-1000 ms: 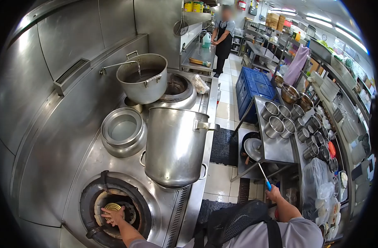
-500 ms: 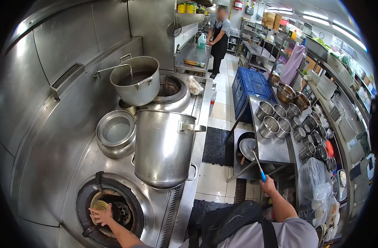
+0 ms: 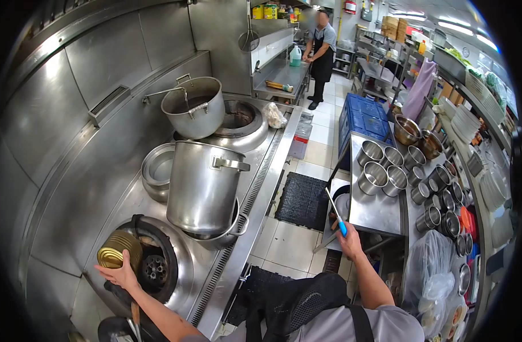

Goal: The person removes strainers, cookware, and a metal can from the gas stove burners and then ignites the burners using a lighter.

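My left hand (image 3: 123, 276) is wrapped against the end of a large gold tin can (image 3: 122, 248), which lies tilted over the left side of the black wok burner ring (image 3: 174, 268). The can's ridged wall shows; its far end is hidden. In my right hand (image 3: 350, 241) is a slender metal tool with a blue handle (image 3: 336, 213), pointing up and away over the aisle. Its exact kind cannot be made out. A tall steel stockpot (image 3: 205, 181) stands tilted beside the burner, over another handled pot (image 3: 221, 242).
A large pot (image 3: 195, 111) sits under a tap at the back of the range. Steel containers (image 3: 374, 178) crowd the right-hand table, near blue crates (image 3: 366, 119). Black mats (image 3: 302, 200) lie on the tiled floor. A person in an apron (image 3: 322, 57) stands farther back.
My left hand has brought the can up from inside the burner, and it is now tilted at the ring's left. My right hand has moved left with the blue-handled tool. The view has shifted.
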`<state>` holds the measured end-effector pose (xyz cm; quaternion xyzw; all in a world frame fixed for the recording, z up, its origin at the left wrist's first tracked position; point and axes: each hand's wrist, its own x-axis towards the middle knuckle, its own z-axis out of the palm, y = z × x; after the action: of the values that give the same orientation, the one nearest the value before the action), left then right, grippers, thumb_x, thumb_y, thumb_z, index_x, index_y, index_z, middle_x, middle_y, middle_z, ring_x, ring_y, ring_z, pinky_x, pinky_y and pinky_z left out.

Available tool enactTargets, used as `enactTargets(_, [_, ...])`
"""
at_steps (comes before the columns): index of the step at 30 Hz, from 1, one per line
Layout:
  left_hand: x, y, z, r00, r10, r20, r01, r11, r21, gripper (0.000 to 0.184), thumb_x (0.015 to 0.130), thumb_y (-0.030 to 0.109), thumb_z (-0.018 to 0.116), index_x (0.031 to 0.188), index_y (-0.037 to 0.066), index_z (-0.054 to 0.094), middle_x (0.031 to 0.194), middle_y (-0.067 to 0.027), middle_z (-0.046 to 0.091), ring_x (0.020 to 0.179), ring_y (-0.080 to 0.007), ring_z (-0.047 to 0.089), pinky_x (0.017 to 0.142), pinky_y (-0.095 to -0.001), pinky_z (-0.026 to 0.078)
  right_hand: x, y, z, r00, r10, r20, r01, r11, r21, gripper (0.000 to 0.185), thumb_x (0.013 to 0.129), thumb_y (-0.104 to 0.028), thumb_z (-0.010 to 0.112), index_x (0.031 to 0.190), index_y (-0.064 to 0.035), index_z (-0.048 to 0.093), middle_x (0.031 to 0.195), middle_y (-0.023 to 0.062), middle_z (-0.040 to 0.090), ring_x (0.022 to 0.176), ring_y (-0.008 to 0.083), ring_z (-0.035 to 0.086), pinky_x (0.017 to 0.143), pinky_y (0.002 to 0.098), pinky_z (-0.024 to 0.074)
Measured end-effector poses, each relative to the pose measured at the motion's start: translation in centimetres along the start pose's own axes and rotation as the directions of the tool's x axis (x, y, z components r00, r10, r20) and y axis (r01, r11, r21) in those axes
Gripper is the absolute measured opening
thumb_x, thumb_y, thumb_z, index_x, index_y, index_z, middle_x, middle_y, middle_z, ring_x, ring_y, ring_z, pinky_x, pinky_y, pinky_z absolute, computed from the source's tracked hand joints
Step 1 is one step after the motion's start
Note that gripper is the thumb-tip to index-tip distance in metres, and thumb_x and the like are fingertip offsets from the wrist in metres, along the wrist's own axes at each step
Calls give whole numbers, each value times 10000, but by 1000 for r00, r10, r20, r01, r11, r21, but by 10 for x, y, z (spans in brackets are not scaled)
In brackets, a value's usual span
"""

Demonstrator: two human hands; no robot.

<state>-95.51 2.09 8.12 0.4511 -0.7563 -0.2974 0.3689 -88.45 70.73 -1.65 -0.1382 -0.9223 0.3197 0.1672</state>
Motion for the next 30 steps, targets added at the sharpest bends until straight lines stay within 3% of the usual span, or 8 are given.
enactTargets(3, [-34, -14, -29, 996, 81, -46, -87, 987, -134, 1234, 715, 514, 823, 1572, 126, 25, 1619, -180, 62, 1484, -333, 134, 1195, -455, 175, 22, 25, -8, 997, 38, 65, -44, 994, 99, 379, 851, -138, 649, 1205, -29, 567, 1071, 225, 618, 990, 409, 604, 870, 435, 481])
enactTargets(5, [-69, -14, -46, 997, 47, -69, -61, 972, -225, 1179, 771, 429, 810, 1568, 94, 8, 1606, -194, 105, 1468, -317, 191, 1184, -429, 215, 24, 20, -23, 1000, 7, 30, -11, 988, 152, 398, 861, -88, 619, 1245, -11, 547, 1196, 226, 586, 1118, 409, 567, 966, 440, 457])
enactTargets(7, [-116, -1, -73, 987, -59, 150, 144, 743, -654, 1144, 806, 379, 792, 1570, 125, -21, 1599, -178, 126, 1439, -310, 262, 1157, -446, 271, 34, 26, -33, 998, -49, 44, 40, 982, 186, 414, 860, -104, 633, 1252, -8, 541, 1204, 220, 580, 1132, 399, 561, 976, 435, 452])
enactTargets(9, [-148, -5, -84, 951, -134, 279, 302, 592, -747, 1136, 825, 373, 776, 1570, 156, -55, 1596, -153, 146, 1411, -319, 312, 1132, -464, 313, 30, 41, -32, 991, -105, 85, 84, 973, 216, 425, 858, -127, 650, 1253, -15, 541, 1215, 209, 580, 1144, 389, 557, 985, 424, 448])
enactTargets(13, [-200, -18, -94, 899, -129, 419, 418, 539, -731, 1121, 832, 509, 724, 1568, 212, -67, 1600, -119, 169, 1378, -323, 357, 1037, -507, 390, -2, 62, -46, 983, -134, 123, 104, 969, 225, 405, 860, -145, 654, 1235, -28, 556, 1207, 206, 580, 1142, 392, 557, 982, 429, 451])
enactTargets(19, [-258, -37, -110, 826, -137, 547, 546, 440, -713, 1099, 824, 597, 683, 1567, 274, -60, 1598, -122, 170, 1395, -346, 321, 1040, -557, 365, -47, 99, -50, 979, -123, 160, 96, 981, 171, 391, 866, -173, 659, 1216, -24, 569, 1146, 215, 603, 1063, 399, 596, 930, 430, 477])
enactTargets(23, [-282, -80, -111, 777, -66, 626, 600, 379, -705, 1012, 797, 686, 652, 1553, 355, 66, 1579, -34, 240, 1378, -273, 350, 1005, -534, 389, -58, 78, -56, 963, -213, 165, 187, 969, 158, 378, 868, -166, 649, 1217, -40, 575, 1126, 209, 604, 1061, 391, 597, 923, 429, 480])
enactTargets(30, [-355, -145, -137, 660, 73, 748, 739, 115, -664, 779, 882, 620, 591, 1461, 148, 371, 1428, -68, 487, 1258, -263, 524, 1008, -447, 462, -75, -21, -51, 772, -538, 338, 472, 842, 262, 424, 863, -113, 661, 1259, -13, 547, 1194, 195, 591, 1124, 366, 581, 984, 417, 466])
